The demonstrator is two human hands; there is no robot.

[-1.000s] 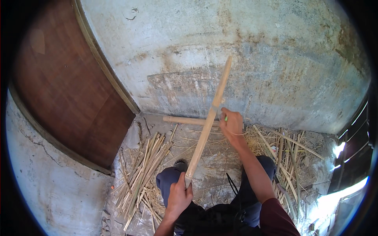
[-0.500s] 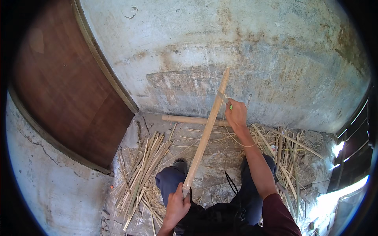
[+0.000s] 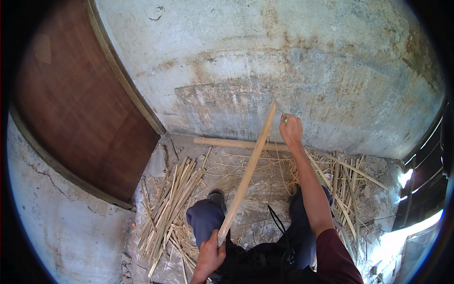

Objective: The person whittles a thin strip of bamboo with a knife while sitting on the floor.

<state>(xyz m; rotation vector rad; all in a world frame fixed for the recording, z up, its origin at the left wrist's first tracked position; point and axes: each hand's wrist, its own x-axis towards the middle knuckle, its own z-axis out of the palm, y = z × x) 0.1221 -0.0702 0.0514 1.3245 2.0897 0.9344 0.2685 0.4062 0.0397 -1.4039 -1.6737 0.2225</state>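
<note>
My left hand (image 3: 211, 255) is wrapped round the lower end of a long, pale bamboo piece (image 3: 247, 177). The bamboo slants up and away from me, its far end standing in front of the wall. Beside that far end, my right hand (image 3: 291, 130) is closed round a small knife (image 3: 285, 119) with a bit of green at its handle. Its thin blade is hard to make out against the wall and looks apart from the bamboo. A loose thin shaving hangs below the bamboo's upper part.
Split bamboo strips (image 3: 172, 203) lie heaped on the floor at my left, and more strips (image 3: 352, 189) with shavings at my right. A bamboo pole (image 3: 222, 142) lies along the foot of the stained wall (image 3: 331, 94). A brown door panel (image 3: 80, 99) stands at the left.
My right hand has moved slightly right, taking the knife off the bamboo it was lying across. The bamboo's far end has dropped lower. A thin strand no longer loops over my right forearm.
</note>
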